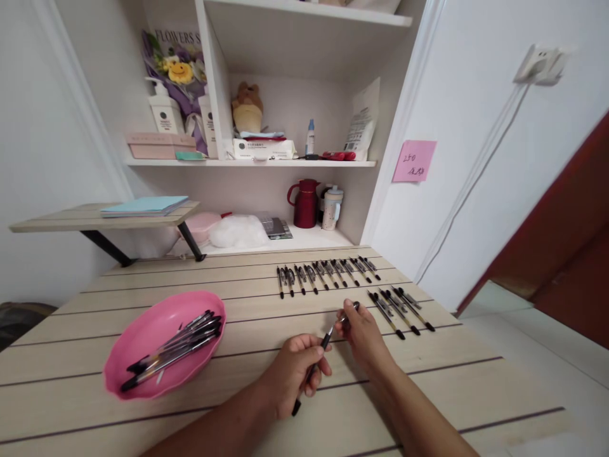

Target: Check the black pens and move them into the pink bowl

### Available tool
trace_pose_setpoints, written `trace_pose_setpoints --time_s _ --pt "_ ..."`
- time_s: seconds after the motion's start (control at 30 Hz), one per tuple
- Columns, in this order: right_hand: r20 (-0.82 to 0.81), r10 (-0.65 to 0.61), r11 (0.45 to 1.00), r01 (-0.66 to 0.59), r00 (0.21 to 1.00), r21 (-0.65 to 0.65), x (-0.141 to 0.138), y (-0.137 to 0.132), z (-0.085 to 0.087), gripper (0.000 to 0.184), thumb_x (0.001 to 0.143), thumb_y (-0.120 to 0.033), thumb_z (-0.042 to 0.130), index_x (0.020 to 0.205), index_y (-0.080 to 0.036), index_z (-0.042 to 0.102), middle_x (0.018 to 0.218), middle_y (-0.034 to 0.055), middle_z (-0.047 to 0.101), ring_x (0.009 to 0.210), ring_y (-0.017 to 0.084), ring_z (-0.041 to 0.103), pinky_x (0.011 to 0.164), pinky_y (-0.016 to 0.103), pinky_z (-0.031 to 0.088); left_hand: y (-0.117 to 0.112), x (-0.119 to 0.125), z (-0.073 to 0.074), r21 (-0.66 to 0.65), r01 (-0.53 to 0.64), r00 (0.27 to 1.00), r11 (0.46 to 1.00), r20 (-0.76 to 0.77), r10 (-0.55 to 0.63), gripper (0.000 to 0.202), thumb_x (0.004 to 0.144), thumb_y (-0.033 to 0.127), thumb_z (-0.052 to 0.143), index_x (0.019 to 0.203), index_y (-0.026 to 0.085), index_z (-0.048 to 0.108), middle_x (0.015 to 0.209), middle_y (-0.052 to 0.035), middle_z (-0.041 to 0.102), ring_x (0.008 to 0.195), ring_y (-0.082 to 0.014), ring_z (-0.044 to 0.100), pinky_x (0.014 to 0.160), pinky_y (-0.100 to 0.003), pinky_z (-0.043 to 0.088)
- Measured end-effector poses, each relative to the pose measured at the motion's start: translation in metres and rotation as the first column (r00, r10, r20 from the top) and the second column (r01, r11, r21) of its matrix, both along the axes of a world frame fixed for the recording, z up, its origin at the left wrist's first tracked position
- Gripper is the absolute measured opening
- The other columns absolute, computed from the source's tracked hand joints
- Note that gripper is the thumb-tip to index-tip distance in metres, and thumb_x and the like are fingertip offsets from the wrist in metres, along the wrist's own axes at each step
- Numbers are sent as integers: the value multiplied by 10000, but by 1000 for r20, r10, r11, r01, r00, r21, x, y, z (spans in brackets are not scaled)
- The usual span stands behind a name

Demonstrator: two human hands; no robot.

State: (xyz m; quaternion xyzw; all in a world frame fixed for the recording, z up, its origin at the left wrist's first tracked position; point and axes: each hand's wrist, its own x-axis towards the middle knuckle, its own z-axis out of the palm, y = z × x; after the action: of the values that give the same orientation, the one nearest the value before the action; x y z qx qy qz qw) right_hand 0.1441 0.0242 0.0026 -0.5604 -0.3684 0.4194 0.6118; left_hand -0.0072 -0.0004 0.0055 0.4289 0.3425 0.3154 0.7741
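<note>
Left fingers (311,355) hide part of an uncapped pen (326,341).

Red jug (306,206) near pale tumbler (332,212); pink note (413,161) on wall (469,120).

Soft light fills my view; my right hand (364,336) makes a faint shadow on the table (257,320); the wall (469,76) looks stretched; tiny words on the white box (280,150) look fuzzy.

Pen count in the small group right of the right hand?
3, right of the right hand: left pen, middle pen, right pen, side by side. None looks hidden.
</note>
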Motion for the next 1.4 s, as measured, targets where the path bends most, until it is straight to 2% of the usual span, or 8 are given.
trace_pose_setpoints --time_s 0.1,0.2,0.23,0.3,0.4,0.53,0.73,1.4 --pt "178 66 993 -48 982 -105 17 9 0 216 705 -372 552 796 -198 463 581 -41 526 472 114 544 444 220 403 -1 0 0 -4 -16 1000 1000 -4 16 251 703 304 565 878 130 519 584 10 564 334 -23 357 335 -170 162" --pt "347 78 990 -30 934 -141 49 16 8 314 637 -270 631 909 -180 501 552 -40 539 471 136 557 452 230 391 -1 0 0 2 -19 1000 1000 -6 19 256 694 300 579 876 129 523 591 7 569 338 -24 363 339 -173 165" --pt "515 64 987 20 855 -157 62 19 11 380 642 -272 630 982 -171 492 572 -28 562 489 147 570 462 236 389 -1 0 -1 4 -15 1000 1000 -7 15 257 690 297 583 874 128 524 591 6 571 339 -25 366 340 -174 169" --pt "808 46 974 153 587 -167 87 23 16 425 661 -297 621 1040 -147 501 646 30 619 589 188 605 517 261 394 -1 0 -2 12 -4 1000 1000 -11 4 254 688 291 579 873 126 528 592 4 574 340 -27 373 339 -175 179" --pt "969 84 963 232 230 -138 112 28 17 318 715 -305 568 997 -158 566 785 96 663 753 237 620 600 285 392 -1 0 -3 31 6 1000 999 -18 -5 236 694 284 556 868 126 527 590 3 575 340 -29 381 334 -173 186" --pt "980 196 956 220 9 -194 115 30 9 214 772 -289 511 911 -165 616 842 122 670 797 246 619 627 284 381 0 -1 -5 53 29 999 998 -27 -28 209 705 256 521 871 129 523 590 5 577 323 -30 370 324 -174 192" --pt "965 251 946 231 -74 -228 99 30 -1 172 787 -273 526 827 -125 604 876 162 661 839 259 619 663 298 394 0 0 -6 64 34 999 997 -29 -32 198 712 255 508 868 133 517 594 7 576 322 -27 369 320 -172 191" --pt "958 262 930 295 -114 -219 95 22 -3 309 827 -376 438 795 -125 615 857 173 664 799 296 636 613 344 421 -2 0 -2 50 33 998 998 -47 -31 204 702 255 515 860 128 532 589 5 583 328 -28 390 327 -168 202"
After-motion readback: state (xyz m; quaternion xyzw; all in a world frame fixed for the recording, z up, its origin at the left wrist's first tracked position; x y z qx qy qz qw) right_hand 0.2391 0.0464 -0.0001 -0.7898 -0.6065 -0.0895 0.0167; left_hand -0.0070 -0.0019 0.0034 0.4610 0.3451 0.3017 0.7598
